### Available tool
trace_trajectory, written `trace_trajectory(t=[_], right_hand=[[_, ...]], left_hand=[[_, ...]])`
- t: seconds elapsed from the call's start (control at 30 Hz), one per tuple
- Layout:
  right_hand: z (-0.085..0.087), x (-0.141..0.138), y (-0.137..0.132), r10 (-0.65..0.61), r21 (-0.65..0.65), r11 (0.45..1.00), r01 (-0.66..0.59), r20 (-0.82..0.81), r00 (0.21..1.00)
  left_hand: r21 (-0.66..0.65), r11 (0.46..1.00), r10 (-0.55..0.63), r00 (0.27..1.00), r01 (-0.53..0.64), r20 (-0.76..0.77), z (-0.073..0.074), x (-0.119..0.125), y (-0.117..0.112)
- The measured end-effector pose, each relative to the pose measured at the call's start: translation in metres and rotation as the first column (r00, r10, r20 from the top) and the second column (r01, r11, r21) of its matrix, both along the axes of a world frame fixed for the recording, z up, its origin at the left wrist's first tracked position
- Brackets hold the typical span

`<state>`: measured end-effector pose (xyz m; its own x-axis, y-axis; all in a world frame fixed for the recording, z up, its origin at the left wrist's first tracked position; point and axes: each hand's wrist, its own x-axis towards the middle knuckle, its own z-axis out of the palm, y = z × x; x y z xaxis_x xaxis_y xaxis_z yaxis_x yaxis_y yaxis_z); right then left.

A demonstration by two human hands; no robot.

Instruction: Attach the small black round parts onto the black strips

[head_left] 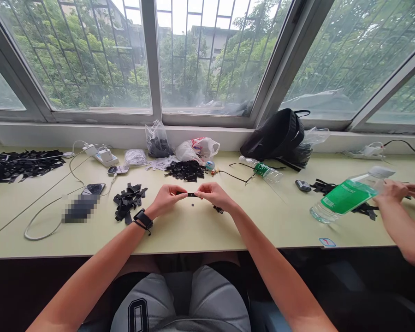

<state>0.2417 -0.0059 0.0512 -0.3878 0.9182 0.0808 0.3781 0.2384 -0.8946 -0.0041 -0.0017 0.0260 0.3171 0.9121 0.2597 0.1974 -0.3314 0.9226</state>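
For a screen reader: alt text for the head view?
Left hand and right hand pinch a small black strip over a pale table, beside a pile of black strips. At right, a co-worker's hand is beside a tilted green-labelled water bottle.

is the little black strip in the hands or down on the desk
In the hands: the black strip is pinched up between the left hand and the right hand.

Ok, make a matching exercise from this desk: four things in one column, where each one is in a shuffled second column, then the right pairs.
Things:
1. Black wristband
2. Small black strip
3. Green-labelled water bottle
4. Black bag

Places:
A. In a co-worker's hand
B. Beside the window
C. Around the person's left wrist
D. Pinched between the left hand and right hand

Pairs: 1C, 2D, 3A, 4B.
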Motion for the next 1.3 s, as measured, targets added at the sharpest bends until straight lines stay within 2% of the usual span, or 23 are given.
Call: trace_trajectory(t=[0.17,0.33,0.43,0.77,0.93,1.03,1.2,1.3], right_hand=[[0.001,0.01,0.002,0.042,-0.096,0.995,-0.03,0.122,0.992],[-0.003,0.006,0.002,0.03,-0.099,0.995,-0.013,0.168,0.985],[-0.007,0.003,0.003,0.014,-0.091,0.996,0.002,0.173,0.985],[-0.02,0.001,0.006,-0.011,-0.05,0.998,0.022,0.212,0.977],[-0.021,0.001,0.007,-0.033,0.04,0.999,0.024,0.256,0.966],[-0.021,0.002,0.008,-0.101,0.142,0.988,0.061,0.293,0.951],[-0.023,0.0,0.008,-0.263,0.315,0.937,0.149,0.359,0.895],[-0.025,-0.004,0.006,-0.29,0.39,0.913,0.123,0.405,0.867]], left_hand=[[0.037,0.998,-0.045,0.99,0.051,-0.137,-0.001,0.002,-0.002],[0.103,0.995,0.02,0.972,0.005,-0.235,-0.005,0.003,-0.001],[0.148,0.989,0.058,0.966,-0.02,-0.253,-0.008,0.003,-0.001],[0.171,0.985,0.051,0.951,0.002,-0.305,-0.01,0.008,-0.005],[0.195,0.981,0.063,0.944,0.002,-0.325,-0.01,0.01,-0.005],[0.214,0.976,0.038,0.948,0.032,-0.315,-0.009,0.007,-0.005],[0.227,0.952,-0.122,0.933,0.206,-0.338,-0.002,-0.003,-0.006],[0.224,0.937,-0.19,0.93,0.268,-0.316,0.001,-0.006,-0.008]])
